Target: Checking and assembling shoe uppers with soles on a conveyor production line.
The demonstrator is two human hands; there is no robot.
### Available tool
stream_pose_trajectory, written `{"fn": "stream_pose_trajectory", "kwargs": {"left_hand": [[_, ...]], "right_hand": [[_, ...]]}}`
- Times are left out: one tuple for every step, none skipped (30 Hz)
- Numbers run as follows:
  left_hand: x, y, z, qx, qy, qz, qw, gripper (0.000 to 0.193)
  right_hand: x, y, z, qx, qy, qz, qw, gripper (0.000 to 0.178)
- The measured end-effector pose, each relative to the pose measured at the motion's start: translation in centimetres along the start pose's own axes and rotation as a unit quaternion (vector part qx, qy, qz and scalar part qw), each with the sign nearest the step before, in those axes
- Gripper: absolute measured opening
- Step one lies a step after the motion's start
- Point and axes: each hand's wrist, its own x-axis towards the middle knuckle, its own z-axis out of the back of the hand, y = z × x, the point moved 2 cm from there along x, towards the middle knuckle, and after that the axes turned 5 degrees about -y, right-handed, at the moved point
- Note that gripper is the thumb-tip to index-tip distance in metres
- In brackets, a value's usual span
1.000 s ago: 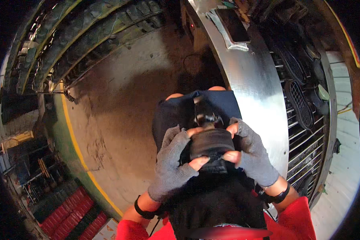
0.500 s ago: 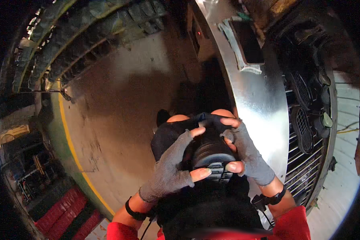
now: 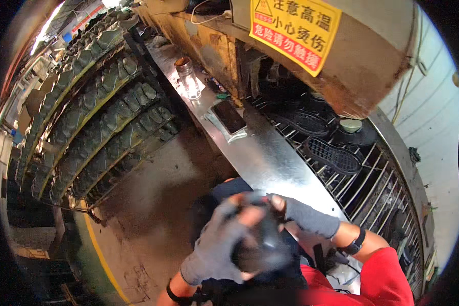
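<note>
A black shoe (image 3: 268, 247), smeared by motion, is held over my lap between both hands. My left hand (image 3: 214, 245), in a grey fingerless glove, wraps round its left side with the fingers bent over the top. At the shoe's far right end, my right hand (image 3: 303, 214), gloved the same way, grips with its fingertips. The shoe's exact tilt is hard to make out. To the right, black shoe soles (image 3: 334, 155) lie tread up on a metal-bar rack (image 3: 377, 204).
A steel ledge (image 3: 275, 163) runs diagonally, bearing a dark phone (image 3: 228, 116) on a white cloth and a glass jar (image 3: 187, 81). Over the bars hangs a machine housing (image 3: 362, 66) with a yellow warning label. Tiered shelves (image 3: 107, 117) of dark shoes stand at the left.
My view has swung up and to the right, bringing in the shelves and machine housing. The shoe has been turned in my hands, and my right hand has shifted to its far end.
</note>
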Motion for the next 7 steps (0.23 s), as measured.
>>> {"fn": "stream_pose_trajectory", "kwargs": {"left_hand": [[2.5,-3.0,0.1,0.046,0.085,-0.079,0.992,0.097],[3.0,-4.8,-2.2,0.136,0.067,-0.198,0.968,0.079],[3.5,-6.0,-4.8,0.219,0.048,-0.316,0.922,0.061],[3.8,-6.5,-6.3,0.232,0.068,-0.324,0.915,0.043],[4.4,-6.0,-8.9,0.29,0.105,-0.266,0.914,0.044],[4.4,-6.3,-8.2,0.265,0.11,-0.236,0.928,0.045],[5.1,-5.2,-5.9,0.234,0.122,-0.221,0.939,0.046]], "right_hand": [[-1.4,0.5,1.7,-0.051,0.023,0.024,0.998,0.078],[-3.1,0.2,3.1,0.221,0.119,-0.117,0.961,0.073],[-4.7,0.1,4.3,0.473,0.203,-0.238,0.824,0.069],[-7.0,1.7,3.7,0.314,0.127,-0.139,0.931,0.061],[-8.7,4.5,2.8,0.243,-0.041,-0.158,0.956,0.067],[-9.7,4.9,3.5,0.178,-0.013,-0.037,0.983,0.075],[-10.0,3.8,7.0,0.111,-0.001,0.092,0.99,0.085]]}}
